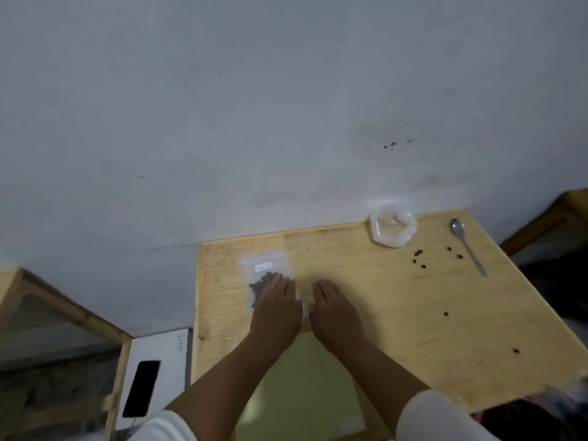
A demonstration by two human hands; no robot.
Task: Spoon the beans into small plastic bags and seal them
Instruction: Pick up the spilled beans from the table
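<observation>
Figure: 1 small clear plastic bag with a white label (265, 275) lies flat on the pale wooden tabletop (397, 313), near its left edge, with a cluster of dark brown beans (262, 283) showing through the film. The bag lies flat, probably so that its mouth can be pressed closed against the hard surface; the sealing strip itself cannot be made out.

The left hand (276, 308) lies palm down on the near right part of the bag, fingers straight and together, pressing and not curled round anything. The right hand (334, 308) lies palm down just beside it on the right, fingers likewise straight and flat; whether it touches the bag's edge or only the wood cannot be told. Both forearms reach in from the near edge and converge, white sleeves pushed up.

At the far right stands a rolled-down clear plastic supply bag (393, 229), open at the top; its contents cannot be told. To its right lies a metal spoon (467, 245), bowl far, handle near, set aside and untouched. About 8 loose beans lie scattered on the right of the table. The step in hand appears to be sealing, since the spooning tool is parked well apart.
</observation>
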